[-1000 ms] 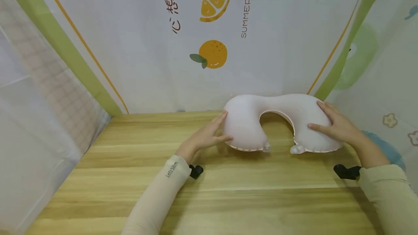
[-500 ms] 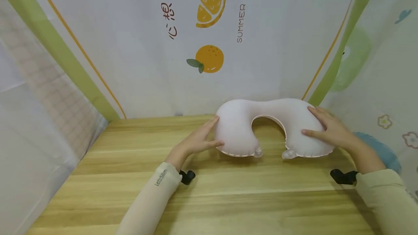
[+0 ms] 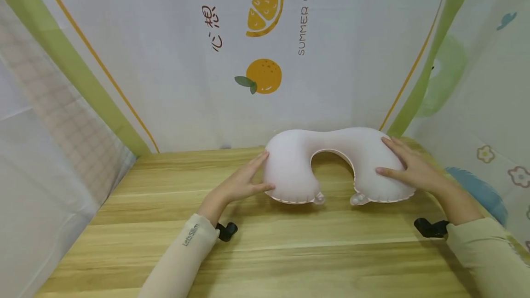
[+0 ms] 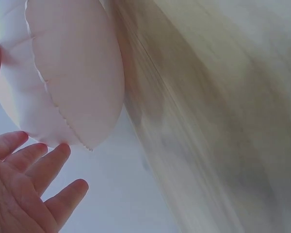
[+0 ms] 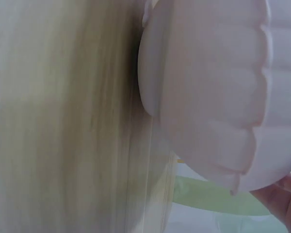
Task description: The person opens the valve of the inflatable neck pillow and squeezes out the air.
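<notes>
A pale pink inflatable U-shaped neck pillow (image 3: 290, 164) sits toward the back of the wooden table, its opening facing the front. Two clear air valves (image 3: 359, 198) show at the tips of its arms. My left hand (image 3: 236, 183) touches the left side with thumb and fingertips, the fingers fairly straight and spread. In the left wrist view its fingertips meet the pillow's seamed edge. On the right arm of the pillow rests my right hand (image 3: 418, 169), thumb on the front face and fingers over the outer top. The right wrist view shows fingers (image 5: 276, 199) at the pillow's edge.
Behind the table (image 3: 165, 224) hangs a white cloth (image 3: 186, 105) printed with oranges and lettering. Patterned cloths close off the left and right sides. A black wrist-camera mount (image 3: 227, 232) juts from the left wrist, another black mount (image 3: 430, 228) from the right.
The neck pillow has shifted left along the table, with both hands staying on its sides. The head view has also moved slightly.
</notes>
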Available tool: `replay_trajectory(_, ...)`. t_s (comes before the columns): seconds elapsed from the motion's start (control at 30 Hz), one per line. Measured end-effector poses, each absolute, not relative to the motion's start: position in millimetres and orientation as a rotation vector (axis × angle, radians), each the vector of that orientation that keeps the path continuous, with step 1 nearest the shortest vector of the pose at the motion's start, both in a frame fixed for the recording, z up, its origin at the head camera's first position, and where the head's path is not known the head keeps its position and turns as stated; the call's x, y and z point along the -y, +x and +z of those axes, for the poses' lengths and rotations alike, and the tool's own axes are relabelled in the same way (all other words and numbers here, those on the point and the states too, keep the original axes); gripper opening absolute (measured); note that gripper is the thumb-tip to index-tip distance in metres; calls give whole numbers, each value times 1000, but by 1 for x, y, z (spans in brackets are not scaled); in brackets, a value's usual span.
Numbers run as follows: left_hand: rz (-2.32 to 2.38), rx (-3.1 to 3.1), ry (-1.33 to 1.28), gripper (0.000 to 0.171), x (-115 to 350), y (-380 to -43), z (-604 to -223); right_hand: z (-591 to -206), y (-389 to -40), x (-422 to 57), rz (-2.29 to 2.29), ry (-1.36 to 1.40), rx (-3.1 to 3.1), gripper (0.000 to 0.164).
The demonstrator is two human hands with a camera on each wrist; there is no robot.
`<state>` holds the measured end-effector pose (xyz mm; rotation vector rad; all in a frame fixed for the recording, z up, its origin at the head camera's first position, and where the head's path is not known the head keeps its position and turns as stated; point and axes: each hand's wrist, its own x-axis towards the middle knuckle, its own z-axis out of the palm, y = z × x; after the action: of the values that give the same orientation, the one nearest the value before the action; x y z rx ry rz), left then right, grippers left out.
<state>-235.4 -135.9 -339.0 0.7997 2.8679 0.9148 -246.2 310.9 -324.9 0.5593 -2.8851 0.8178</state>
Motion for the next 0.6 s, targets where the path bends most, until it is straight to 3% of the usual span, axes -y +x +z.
replay_trajectory(0.6, 924, -2877, 761, 93, 166, -213, -337, -329, -237, -288, 834, 650, 2844, 85)
